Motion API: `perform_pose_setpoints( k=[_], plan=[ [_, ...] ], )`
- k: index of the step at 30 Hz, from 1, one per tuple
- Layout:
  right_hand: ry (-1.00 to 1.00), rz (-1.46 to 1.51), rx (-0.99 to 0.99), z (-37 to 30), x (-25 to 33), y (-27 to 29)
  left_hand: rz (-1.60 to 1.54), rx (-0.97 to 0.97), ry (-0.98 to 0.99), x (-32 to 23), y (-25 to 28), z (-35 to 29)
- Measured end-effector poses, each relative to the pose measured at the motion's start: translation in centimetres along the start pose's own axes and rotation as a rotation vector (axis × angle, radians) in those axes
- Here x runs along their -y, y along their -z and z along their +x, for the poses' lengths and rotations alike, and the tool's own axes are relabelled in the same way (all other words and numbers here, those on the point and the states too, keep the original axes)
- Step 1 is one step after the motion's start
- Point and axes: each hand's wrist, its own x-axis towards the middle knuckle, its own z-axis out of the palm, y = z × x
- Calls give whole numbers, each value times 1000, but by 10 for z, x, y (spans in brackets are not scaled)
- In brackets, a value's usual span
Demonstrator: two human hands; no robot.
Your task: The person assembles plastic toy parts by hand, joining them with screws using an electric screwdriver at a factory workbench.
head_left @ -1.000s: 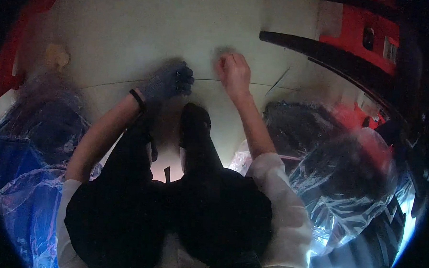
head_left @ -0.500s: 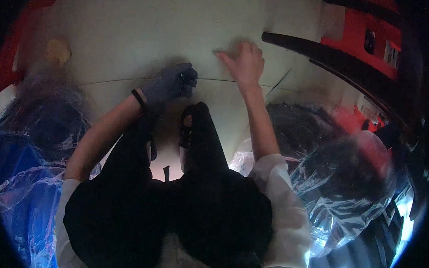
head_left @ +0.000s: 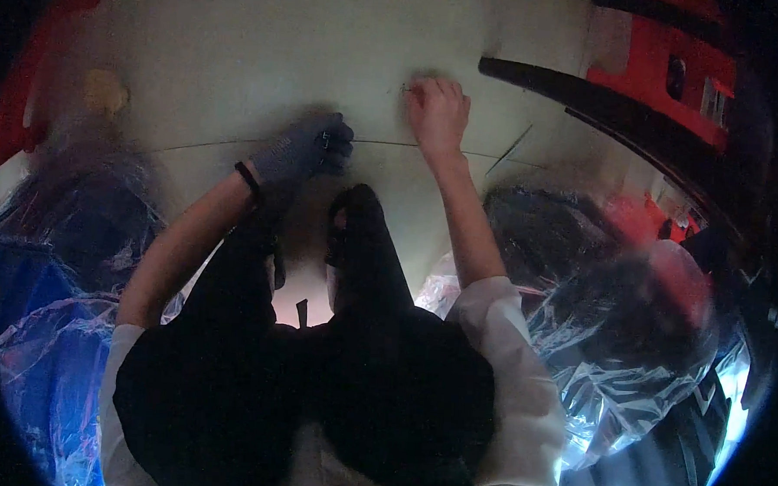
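Note:
My left hand [head_left: 302, 146], in a grey-blue glove, is curled closed just above the pale floor [head_left: 267, 47]. A tiny thin glint shows at its fingers, too small to name. To the right and a little farther off, my bare right hand [head_left: 438, 115] is lowered to the floor with thumb and fingers drawn together. A tiny dark speck [head_left: 405, 88] shows at its fingertips. Whether the fingers have hold of it is too small to tell.
Clear plastic bags [head_left: 602, 339] stand at my right, and a blue plastic-wrapped bundle [head_left: 42, 341] at my left. A long dark bar [head_left: 586, 100] juts in at the right. A thin dark strip [head_left: 508, 150] and a yellowish lump [head_left: 106, 92] lie on the floor.
My right hand has closed from thumb spread wide to fingertips drawn together at the floor, shifting slightly left. My left hand stays nearly in place, still closed.

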Motion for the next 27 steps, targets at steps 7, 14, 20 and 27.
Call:
perform_pose_setpoints(
  k=[7,14,20,27],
  plan=[
    [150,-83,-36,2,1,-2,237,-289,-42,2,-10,3],
    [351,-209,-46,-5,-2,-14,132,-215,-15,4,-3,2],
    [429,-214,3,-5,-5,-3,240,-226,-53,5,-4,3],
    [165,302,0,-18,39,17,-168,-44,28,8,20,3]
  ],
)
